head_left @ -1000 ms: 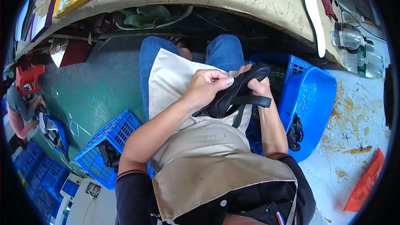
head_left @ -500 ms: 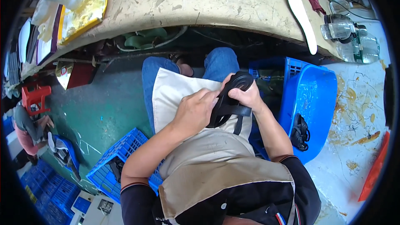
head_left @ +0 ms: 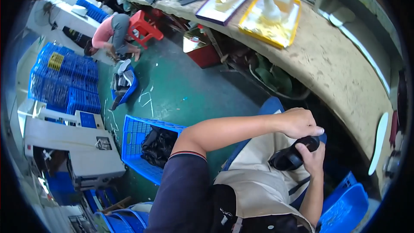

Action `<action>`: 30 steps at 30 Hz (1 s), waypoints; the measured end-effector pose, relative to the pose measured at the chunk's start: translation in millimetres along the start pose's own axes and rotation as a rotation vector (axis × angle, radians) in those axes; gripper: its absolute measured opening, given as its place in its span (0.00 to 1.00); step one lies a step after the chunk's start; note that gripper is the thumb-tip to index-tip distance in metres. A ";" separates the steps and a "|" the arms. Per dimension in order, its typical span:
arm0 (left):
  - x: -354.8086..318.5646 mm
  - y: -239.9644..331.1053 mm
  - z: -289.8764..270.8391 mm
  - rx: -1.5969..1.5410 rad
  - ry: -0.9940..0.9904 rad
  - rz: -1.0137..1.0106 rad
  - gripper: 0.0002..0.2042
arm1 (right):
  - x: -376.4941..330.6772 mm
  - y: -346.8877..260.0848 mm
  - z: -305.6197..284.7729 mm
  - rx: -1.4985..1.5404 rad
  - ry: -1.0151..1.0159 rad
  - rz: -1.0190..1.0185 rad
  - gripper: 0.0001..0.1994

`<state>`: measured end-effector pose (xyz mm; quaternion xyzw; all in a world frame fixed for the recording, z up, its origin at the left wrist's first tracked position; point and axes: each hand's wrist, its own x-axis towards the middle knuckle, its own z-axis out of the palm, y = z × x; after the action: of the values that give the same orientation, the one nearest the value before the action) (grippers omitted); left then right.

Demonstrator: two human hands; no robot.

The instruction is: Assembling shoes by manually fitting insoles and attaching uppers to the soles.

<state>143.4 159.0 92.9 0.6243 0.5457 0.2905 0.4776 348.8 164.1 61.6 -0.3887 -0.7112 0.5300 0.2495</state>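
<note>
A black sandal (head_left: 286, 159) lies over my lap, tilted, its sole and straps hard to tell apart in the dark. My right hand (head_left: 314, 157) grips it from the right, thumb laid across its upper side. Just above its far end is my left hand (head_left: 297, 123), with fingers curled in and thumb pointing right. Whatever the left fingers pinch is hidden. Beneath the sandal spreads my cream apron (head_left: 254, 185).
A worn workbench (head_left: 340, 82) runs along the front, bearing a yellow tray (head_left: 243, 30) with glue and a white insole (head_left: 379, 142). Left of me stands a blue crate (head_left: 133, 146) of black items; a blue basin (head_left: 347, 211) sits right. A person (head_left: 105, 34) crouches beyond.
The view has swung left, bringing more of the floor and crates in. My left hand has moved from the sandal's side to above its far end; the right hand keeps its hold.
</note>
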 end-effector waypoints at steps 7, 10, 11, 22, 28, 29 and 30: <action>-6.9 0.4 -4.2 -0.048 0.076 -0.076 0.14 | 1.0 -6.7 9.4 -0.076 -0.098 0.021 0.12; -7.5 -0.2 -4.3 -0.010 0.140 -0.082 0.14 | 3.1 -2.6 9.2 -0.094 -0.135 0.029 0.12; -8.0 0.7 -4.0 0.037 0.150 -0.057 0.14 | 3.1 0.8 9.7 -0.100 -0.127 0.019 0.11; -17.6 14.7 -4.9 0.546 0.117 0.253 0.15 | 12.3 -1.2 16.1 -0.185 -0.133 -0.085 0.12; -26.1 19.8 -65.1 0.525 0.200 0.084 0.15 | 13.3 45.6 -1.1 0.308 -0.070 0.014 0.23; -30.3 20.8 -90.1 0.433 0.344 0.013 0.17 | 14.5 50.1 -1.2 0.310 -0.050 0.014 0.23; -38.8 19.4 -110.9 0.338 0.482 -0.057 0.19 | 16.6 52.7 -1.0 0.491 -0.009 -0.022 0.26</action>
<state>44.1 153.8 158.4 0.5924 0.7013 0.3220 0.2315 355.2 185.3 11.1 -0.3063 -0.5665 0.6859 0.3388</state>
